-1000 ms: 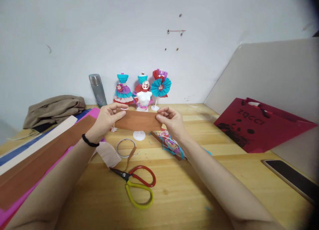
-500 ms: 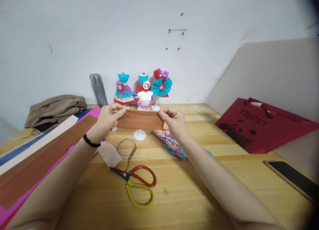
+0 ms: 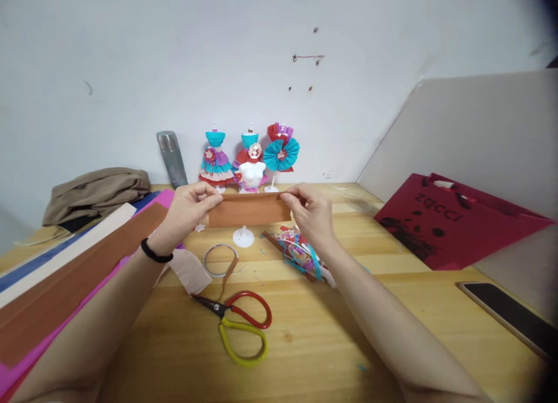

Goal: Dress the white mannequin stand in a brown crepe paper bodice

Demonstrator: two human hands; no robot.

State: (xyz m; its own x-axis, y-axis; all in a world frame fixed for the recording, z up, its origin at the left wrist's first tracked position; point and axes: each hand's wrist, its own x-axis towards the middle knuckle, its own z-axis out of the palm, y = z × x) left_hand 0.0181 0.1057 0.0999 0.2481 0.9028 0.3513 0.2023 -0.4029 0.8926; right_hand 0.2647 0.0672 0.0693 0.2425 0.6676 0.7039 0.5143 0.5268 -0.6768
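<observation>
At twelve o'clock from the scissors (image 3: 217, 307), left hand (image 3: 185, 214) and right hand (image 3: 313, 216) pinch the brown strip (image 3: 250, 211) by its top edge; likely light, floppy, best held there.

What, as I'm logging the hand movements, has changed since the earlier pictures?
The left hand and right hand have shifted slightly right, carrying the brown strip; more of the scrap pile now shows. Nothing was newly grasped or released. The scissors and red bag stayed put.
</observation>
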